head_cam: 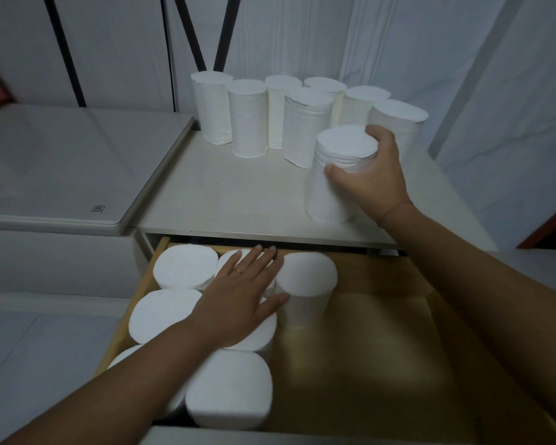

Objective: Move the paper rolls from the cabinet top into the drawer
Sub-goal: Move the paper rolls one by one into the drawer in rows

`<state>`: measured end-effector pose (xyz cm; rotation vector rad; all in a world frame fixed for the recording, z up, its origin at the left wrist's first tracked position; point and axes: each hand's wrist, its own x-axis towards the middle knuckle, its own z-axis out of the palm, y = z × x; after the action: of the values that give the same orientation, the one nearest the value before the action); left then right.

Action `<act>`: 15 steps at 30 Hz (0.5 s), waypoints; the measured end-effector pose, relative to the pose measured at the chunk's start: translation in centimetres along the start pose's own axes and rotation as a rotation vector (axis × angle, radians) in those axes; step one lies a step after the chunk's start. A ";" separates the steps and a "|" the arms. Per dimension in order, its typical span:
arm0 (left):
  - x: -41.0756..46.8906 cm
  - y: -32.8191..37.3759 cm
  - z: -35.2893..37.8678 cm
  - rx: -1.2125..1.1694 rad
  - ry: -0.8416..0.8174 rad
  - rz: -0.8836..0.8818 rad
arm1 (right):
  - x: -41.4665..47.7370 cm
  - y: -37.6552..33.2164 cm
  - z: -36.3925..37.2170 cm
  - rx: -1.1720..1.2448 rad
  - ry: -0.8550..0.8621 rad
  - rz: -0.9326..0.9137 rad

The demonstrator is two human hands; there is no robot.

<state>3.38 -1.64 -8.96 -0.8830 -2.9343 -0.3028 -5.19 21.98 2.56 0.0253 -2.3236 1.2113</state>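
Several white paper rolls (249,118) stand upright at the back of the pale cabinet top (225,200). My right hand (371,175) grips one more roll (333,175) near the top's front right, tilted slightly. Below, the wooden drawer (382,342) is pulled open. Its left side holds several upright rolls (185,266). My left hand (241,297) lies flat with fingers spread on those rolls, its thumb against the rightmost roll (305,281). The drawer's right half shows bare wood.
A white appliance with a flat lid (61,162) stands left of the cabinet, touching it. White fabric panels (382,43) hang behind the rolls. A red-brown edge (546,226) shows at the far right.
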 end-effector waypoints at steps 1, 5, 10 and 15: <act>0.0 0.1 0.0 -0.011 0.002 0.002 | -1.0 -0.2 -0.6 0.002 -0.007 -0.005; -0.2 0.3 -0.2 -0.032 -0.019 0.015 | -4.6 -0.7 -3.1 0.010 -0.030 0.000; -0.3 0.4 -0.5 -0.028 -0.033 0.009 | -7.8 -1.0 -5.4 0.022 -0.073 -0.026; -0.4 0.7 -0.7 -0.030 -0.032 0.012 | -10.4 0.5 -7.3 0.033 -0.069 -0.076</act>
<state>4.13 -1.42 -8.22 -0.9173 -2.9602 -0.3363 6.88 25.65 0.91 0.1678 -2.3395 1.2283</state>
